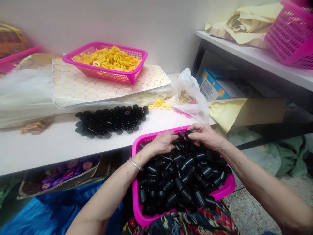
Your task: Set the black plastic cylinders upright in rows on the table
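Our left hand [161, 143] and right hand [204, 135] both pinch one black cap [187, 133] above the far rim of the pink basket [135, 199] on our lap. Better we hold it low there, so a slip lands among the other caps [181, 186].

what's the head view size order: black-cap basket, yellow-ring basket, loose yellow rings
1. black-cap basket, but it is nearer the camera, so its lead is unsure
2. yellow-ring basket
3. loose yellow rings, clearly smallest
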`<state>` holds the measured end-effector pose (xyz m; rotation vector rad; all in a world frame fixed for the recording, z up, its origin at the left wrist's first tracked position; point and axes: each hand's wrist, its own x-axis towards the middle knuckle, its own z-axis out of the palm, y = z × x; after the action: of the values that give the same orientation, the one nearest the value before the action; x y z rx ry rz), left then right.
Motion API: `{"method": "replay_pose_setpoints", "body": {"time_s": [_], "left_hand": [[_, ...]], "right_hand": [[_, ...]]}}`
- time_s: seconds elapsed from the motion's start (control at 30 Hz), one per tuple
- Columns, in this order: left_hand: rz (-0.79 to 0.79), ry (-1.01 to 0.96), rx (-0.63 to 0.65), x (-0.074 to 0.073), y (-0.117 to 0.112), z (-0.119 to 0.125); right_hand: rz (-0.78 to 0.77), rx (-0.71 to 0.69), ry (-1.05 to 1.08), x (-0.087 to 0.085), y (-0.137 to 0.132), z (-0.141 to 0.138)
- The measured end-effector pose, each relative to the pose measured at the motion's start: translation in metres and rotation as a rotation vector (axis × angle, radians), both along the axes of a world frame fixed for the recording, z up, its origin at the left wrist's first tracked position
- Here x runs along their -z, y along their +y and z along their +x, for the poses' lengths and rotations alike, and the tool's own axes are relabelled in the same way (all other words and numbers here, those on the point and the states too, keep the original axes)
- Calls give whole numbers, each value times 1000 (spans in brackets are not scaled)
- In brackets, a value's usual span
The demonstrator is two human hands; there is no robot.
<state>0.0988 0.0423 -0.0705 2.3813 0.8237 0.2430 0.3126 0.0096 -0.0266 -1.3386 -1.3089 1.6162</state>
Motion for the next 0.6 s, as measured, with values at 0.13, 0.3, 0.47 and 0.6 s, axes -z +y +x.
{"method": "replay_pose_setpoints", "body": {"time_s": [0.13,0.3,0.47,0.6], "left_hand": [[-6,-5,-33,2,-1,8],[-505,-451,-155,-9,-8,-2],[-951,-688,-242,-23,-16,-17],[-1023,-791,-314,-25,-17,-20]], "right_hand": [[76,57,32,1,-3,5],[247,-18,-111,-11,-13,0],[487,-119,-268,-14,-21,-10],[563,-137,-341,-13,-22,-13]]}}
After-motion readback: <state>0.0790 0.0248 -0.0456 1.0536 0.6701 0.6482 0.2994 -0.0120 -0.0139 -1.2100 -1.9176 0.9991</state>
